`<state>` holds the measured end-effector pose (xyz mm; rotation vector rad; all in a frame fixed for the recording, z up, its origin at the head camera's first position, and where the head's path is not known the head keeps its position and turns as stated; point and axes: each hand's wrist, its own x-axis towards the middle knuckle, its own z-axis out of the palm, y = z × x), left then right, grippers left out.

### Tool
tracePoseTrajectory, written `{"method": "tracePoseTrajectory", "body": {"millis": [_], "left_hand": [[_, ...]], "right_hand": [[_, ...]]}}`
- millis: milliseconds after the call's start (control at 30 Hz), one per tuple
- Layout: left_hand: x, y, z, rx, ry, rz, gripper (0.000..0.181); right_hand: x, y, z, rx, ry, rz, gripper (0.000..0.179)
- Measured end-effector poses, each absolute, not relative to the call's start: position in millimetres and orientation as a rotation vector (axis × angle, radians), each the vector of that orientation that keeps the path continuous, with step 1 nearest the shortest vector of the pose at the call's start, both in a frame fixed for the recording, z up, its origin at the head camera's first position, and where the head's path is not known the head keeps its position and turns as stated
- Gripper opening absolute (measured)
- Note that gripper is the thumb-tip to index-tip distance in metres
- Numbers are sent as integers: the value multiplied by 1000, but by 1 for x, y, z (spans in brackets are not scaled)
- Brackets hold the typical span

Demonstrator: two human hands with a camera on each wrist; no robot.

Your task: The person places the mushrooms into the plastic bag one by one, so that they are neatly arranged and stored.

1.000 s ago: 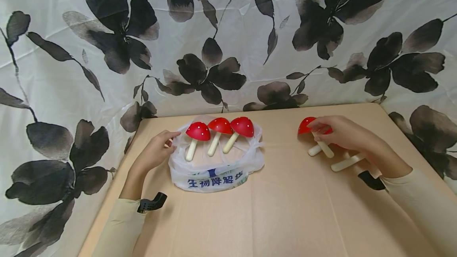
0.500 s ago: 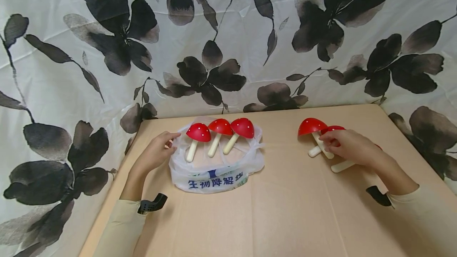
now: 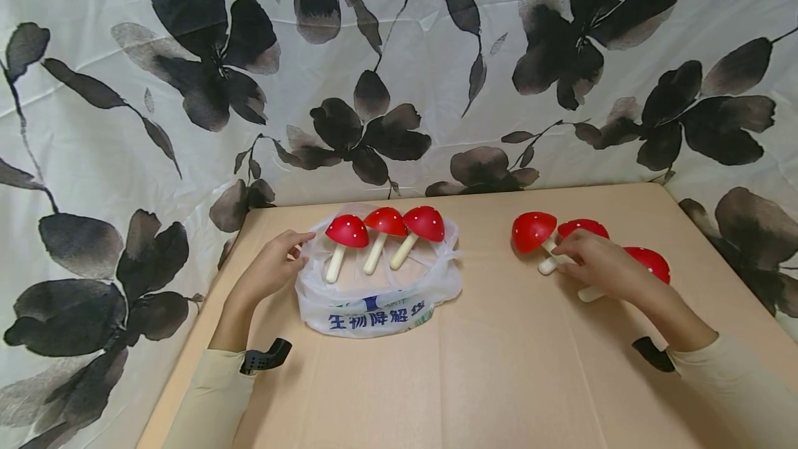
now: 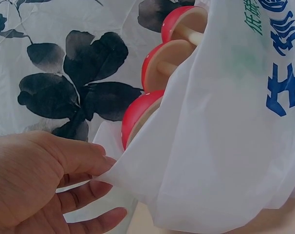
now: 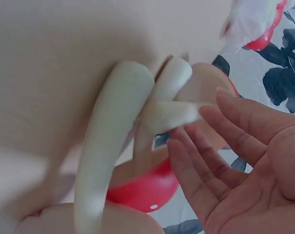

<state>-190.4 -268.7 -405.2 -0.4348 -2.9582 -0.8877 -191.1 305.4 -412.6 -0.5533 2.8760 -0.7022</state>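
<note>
Bag at eleven o'clock, left hand pinching its edge; mushroom at one o'clock, right hand at its stem, pinch we cannot confirm. Crossed stems, we judge, could drag neighbours.

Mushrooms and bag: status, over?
Left hand pinches bag edge. Right hand at stem of loose mushroom. Three mushrooms bagged, three loose. Crossed stems could snag.

Soft light casts blurry shadows on the table; wrist views look dimmer.
</note>
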Motion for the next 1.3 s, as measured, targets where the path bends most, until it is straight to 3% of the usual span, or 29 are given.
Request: {"method": "tracePoseTrajectory", "body": {"millis": [300, 433, 867, 1033, 1300], "left_hand": [[-190, -269, -405, -423, -2974, -878, 47], [-190, -269, -407, -434, -2962, -876, 46], [-193, -269, -407, -418, -2977, -857, 46], [-193, -269, -407, -414, -2983, -860, 46], [-192, -269, -410, -419, -2978, -855, 46]], "right_hand": [[-194, 300, -424, -649, 2921, -590, 33], [-197, 298, -424, -669, 2911, -666, 22], [-207, 290, -429, -442, 2819, -945, 15], [-210, 290, -427, -406, 2727, -1106, 21], [-213, 288, -423, -187, 2426, -1272, 47]]}}
